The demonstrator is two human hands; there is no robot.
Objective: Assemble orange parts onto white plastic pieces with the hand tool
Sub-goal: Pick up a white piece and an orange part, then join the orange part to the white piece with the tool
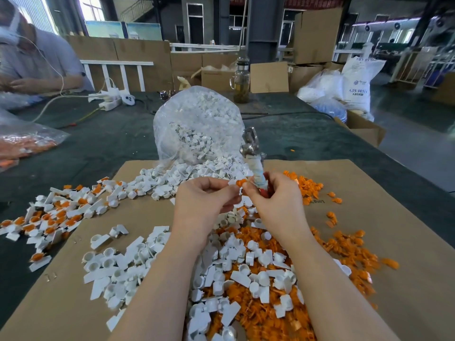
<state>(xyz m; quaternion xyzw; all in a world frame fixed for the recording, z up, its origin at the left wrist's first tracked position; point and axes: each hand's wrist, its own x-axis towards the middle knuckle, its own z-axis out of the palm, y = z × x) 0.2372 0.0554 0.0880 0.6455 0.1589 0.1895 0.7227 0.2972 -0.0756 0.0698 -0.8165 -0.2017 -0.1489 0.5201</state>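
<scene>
Nearest item: mixed heap of loose white plastic pieces [248, 274], small moulded cups with flat angular tabs, smooth and matt, lying over a bed of loose orange parts [270, 313], small and irregular in outline, all on a flat sheet of brown cardboard [406, 217]. Above the heap, both forearms reach forward. Left hand [204, 200]: fingers curled, tips pinching a white piece with an orange part [240, 182] seated at its end, held in the air just beside the right hand. Right hand [275, 198]: fingers curled round the wrapped handle of the hand tool [253, 158], which stands upright with a shiny metal head at top and pale, worn tape around the shaft; its thumb and forefinger meet the orange part. Left of the cardboard: pile of finished white pieces with orange inserts [49, 217] on the dark green table cover [98, 143]. Behind the hands: clear plastic bag [197, 124], crinkled, spilling white pieces. Far side: glass jar [241, 82] with pale liquid, white power strips [110, 102], cardboard boxes [315, 35]. Upper left: a seated person [37, 60], grey sleeve.
</scene>
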